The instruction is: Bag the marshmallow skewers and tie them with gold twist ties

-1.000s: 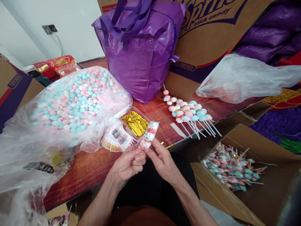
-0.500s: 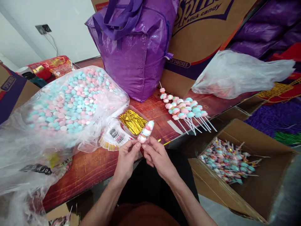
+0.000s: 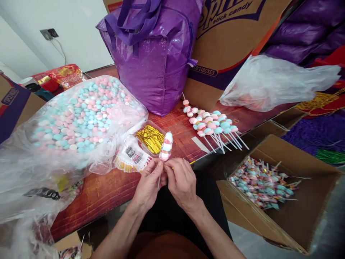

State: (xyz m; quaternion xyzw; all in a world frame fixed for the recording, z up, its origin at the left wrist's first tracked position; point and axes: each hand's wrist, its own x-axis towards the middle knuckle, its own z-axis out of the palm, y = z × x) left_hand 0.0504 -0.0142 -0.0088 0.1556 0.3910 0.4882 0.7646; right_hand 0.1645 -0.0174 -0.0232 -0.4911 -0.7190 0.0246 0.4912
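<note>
A wrapped marshmallow stick, pink, white and blue in clear film, stands nearly upright between my hands. My left hand is closed on it just below the marshmallows, and its white stick shows under the thumb. My right hand pinches at the wrapper's neck, where a thin bit of gold twist tie shows by the fingertips; most of that tie is hidden. Just beyond is a clear tray of gold twist ties. Printed wrappers lie fanned out left of the hands.
A large clear bag of marshmallows covers the left of the table. Unwrapped marshmallow sticks lie at right. Behind stand a purple bag and a carton. A lower box at right holds wrapped sticks.
The wrapped stick has turned more upright and its white stick now shows below my left thumb. My right hand has rolled over, with its fingers curled at the wrapper's neck.
</note>
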